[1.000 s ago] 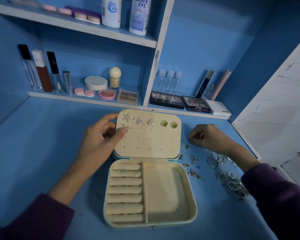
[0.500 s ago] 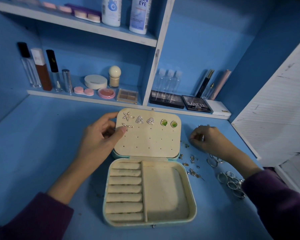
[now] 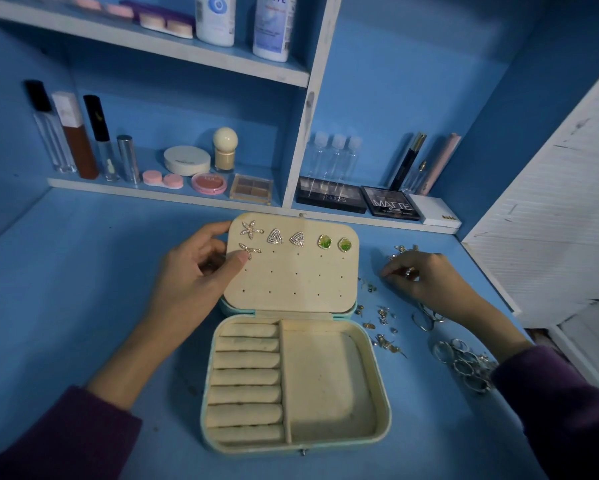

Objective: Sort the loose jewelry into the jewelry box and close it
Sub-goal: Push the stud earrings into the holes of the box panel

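Handling loose earrings [image 3: 383, 327], right of centre: we judge them light, tiny, slippery, best pinched by the face. Our right hand [image 3: 426, 282] pinches one; our left hand [image 3: 194, 275] grips the lid [image 3: 291, 275].

Blue walls [image 3: 395, 81] and blue worktop [image 3: 66, 289]. Two blue shelves [image 3: 152, 39], white edges worn. White slatted panel [image 3: 550, 209] stands right; lighting dim.

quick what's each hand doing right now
Left hand: grips the left edge of the jewelry box lid, thumb on its panel.
Right hand: fingers curled over the loose jewelry; whether it holds a piece cannot be told.
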`<action>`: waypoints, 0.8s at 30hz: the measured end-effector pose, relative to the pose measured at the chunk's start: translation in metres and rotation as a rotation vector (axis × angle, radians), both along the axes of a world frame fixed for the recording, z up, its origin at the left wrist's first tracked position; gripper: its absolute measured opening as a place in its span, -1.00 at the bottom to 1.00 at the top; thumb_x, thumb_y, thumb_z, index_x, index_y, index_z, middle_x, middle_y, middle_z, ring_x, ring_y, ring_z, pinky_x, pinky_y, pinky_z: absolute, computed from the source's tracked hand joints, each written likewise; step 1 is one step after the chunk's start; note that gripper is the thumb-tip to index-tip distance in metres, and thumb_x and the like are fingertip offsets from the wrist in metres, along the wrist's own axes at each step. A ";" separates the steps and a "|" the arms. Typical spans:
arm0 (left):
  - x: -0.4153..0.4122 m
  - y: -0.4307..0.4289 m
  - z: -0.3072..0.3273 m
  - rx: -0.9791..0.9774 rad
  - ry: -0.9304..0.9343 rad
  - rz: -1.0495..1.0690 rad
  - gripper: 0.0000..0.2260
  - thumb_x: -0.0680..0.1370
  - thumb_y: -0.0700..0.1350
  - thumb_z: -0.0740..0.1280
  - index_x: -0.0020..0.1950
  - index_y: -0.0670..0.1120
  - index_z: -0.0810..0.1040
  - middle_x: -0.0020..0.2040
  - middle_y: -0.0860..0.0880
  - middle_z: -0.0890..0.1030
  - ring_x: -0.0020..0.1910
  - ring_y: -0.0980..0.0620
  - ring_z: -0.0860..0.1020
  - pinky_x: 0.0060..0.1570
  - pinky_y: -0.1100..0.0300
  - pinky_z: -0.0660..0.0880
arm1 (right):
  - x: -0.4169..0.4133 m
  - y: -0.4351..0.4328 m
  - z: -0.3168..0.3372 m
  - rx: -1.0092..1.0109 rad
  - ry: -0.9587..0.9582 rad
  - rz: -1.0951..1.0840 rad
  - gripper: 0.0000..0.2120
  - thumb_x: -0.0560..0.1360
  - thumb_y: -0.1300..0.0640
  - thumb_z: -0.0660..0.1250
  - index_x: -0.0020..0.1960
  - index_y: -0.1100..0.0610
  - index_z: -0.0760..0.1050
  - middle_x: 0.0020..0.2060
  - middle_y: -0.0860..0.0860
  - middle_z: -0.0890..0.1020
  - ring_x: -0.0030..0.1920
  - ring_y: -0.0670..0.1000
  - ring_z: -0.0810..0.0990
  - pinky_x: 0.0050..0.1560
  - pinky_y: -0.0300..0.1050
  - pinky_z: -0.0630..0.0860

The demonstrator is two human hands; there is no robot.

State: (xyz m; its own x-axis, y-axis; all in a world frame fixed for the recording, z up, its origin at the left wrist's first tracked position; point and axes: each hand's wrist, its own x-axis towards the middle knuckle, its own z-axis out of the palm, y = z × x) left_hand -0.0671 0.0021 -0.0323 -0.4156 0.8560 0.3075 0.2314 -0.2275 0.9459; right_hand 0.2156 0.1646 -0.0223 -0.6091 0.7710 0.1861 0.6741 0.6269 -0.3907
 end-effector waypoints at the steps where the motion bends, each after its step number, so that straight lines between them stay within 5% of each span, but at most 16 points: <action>1: 0.000 0.000 0.000 0.001 0.002 -0.001 -0.69 0.50 -0.26 0.38 0.05 0.17 0.53 -0.18 0.11 0.67 -0.22 0.17 0.61 -0.19 0.26 0.53 | 0.000 0.000 0.000 -0.002 -0.002 0.002 -0.87 0.43 0.33 0.40 -0.13 0.12 0.66 -0.20 -0.02 0.65 -0.23 -0.09 0.57 -0.15 -0.51 0.40; 15: -0.001 0.001 -0.001 0.015 0.015 0.001 -0.68 0.49 -0.26 0.39 0.04 0.17 0.53 -0.20 0.09 0.67 -0.23 0.13 0.60 -0.20 0.30 0.52 | -0.003 -0.001 0.003 0.006 -0.011 0.022 -0.85 0.42 0.31 0.42 -0.13 0.08 0.67 -0.21 -0.02 0.67 -0.22 -0.05 0.59 -0.13 -0.37 0.47; 24: 0.000 0.000 0.000 0.009 0.027 0.002 -0.68 0.49 -0.26 0.39 0.04 0.17 0.53 -0.21 0.13 0.67 -0.23 0.16 0.61 -0.22 0.34 0.53 | -0.006 0.002 0.005 -0.022 -0.021 -0.026 -0.91 0.43 0.29 0.41 -0.11 0.15 0.66 -0.25 -0.08 0.63 -0.24 -0.16 0.55 -0.17 -0.55 0.36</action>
State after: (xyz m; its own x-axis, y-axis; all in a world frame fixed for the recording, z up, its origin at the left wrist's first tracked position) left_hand -0.0675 0.0023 -0.0326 -0.4090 0.8522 0.3262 0.2578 -0.2350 0.9372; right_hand 0.2098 0.1663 -0.0177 -0.5924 0.7903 0.1565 0.6980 0.6005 -0.3902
